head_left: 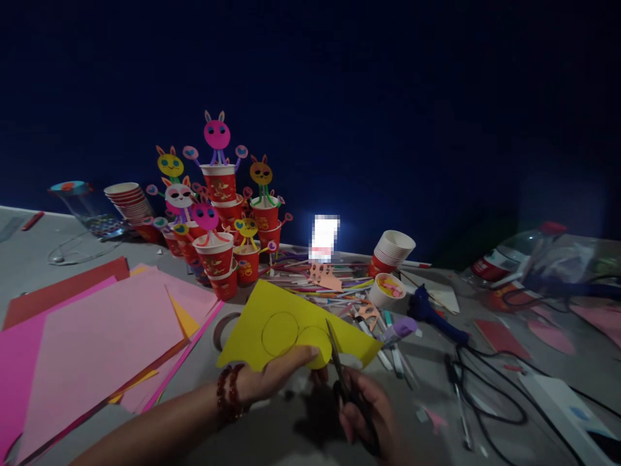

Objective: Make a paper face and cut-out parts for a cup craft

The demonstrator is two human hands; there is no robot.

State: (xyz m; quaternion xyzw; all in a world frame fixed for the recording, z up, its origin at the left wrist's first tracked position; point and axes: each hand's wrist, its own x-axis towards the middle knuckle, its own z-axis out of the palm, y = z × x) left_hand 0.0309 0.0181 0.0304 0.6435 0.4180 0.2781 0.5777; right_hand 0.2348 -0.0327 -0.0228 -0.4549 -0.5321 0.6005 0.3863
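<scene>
My left hand, with a bead bracelet on the wrist, pinches the near edge of a yellow paper sheet that has two circles drawn on it. My right hand grips dark scissors by the handles. Their blades point up and away, and the tips sit at the sheet's edge beside the right-hand circle. The sheet is held just above the grey table.
Pink, red and orange paper sheets lie at left. Red paper cups with animal-face toppers stand behind, with a stack of cups. Straws, markers, white cups, a blue glue gun with cables and a bottle crowd the right.
</scene>
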